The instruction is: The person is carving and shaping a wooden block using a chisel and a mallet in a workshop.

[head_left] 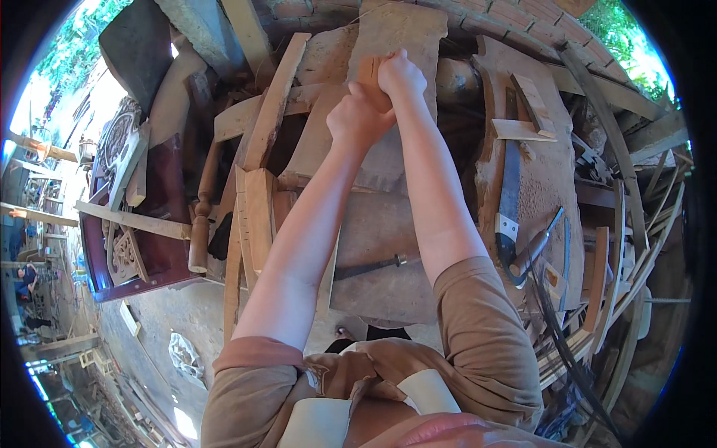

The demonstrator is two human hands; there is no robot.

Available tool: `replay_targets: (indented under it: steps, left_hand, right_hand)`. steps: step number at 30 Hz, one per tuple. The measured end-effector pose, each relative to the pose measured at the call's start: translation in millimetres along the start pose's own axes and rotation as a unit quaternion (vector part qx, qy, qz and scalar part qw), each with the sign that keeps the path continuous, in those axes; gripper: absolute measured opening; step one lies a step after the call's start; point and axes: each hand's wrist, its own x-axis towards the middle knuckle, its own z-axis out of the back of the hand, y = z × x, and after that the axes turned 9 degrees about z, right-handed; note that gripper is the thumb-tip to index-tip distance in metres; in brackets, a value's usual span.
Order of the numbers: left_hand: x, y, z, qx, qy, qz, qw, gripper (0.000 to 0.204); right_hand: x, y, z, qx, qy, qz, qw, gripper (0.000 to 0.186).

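Because the left grip (357,119) and the right grip (404,76) are covering much of the small wooden piece (369,71), I'm not making out its full outline, nor whether it is touching the wide plank (403,28) beneath. Both are clasping it, out at the far end of the person's reach, over that plank. The part that is showing is looking orange-brown and flat-faced, with faint darker lines, and is standing out warmly against the duller board.

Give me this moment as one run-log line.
left grip: on wooden block | right grip: on same block | below: wide board | right side: handsaw on plank
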Motion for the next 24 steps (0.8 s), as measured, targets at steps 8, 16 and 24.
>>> replay_targets:
  steps: [8,16,24]
  left_hand:
    - [-76.9,23.5,5.2,-0.032,-0.007,-0.011,0.999,0.081]
    - [-139.2,30.9,7.7,-0.05,0.009,-0.032,0.998,0.08]
    - [-102.0,17.3,-3.2,-0.041,0.0,-0.03,0.999,0.077]
  right_hand:
    - [-76.5,0.4,11.8,-0.028,0.028,-0.026,0.999,0.039]
    - [-141.7,-14.5,29.4,-0.049,0.004,-0.038,0.998,0.037]
    - [-101.2,-20.2,21.1,-0.044,0.0,-0.042,0.998,0.038]
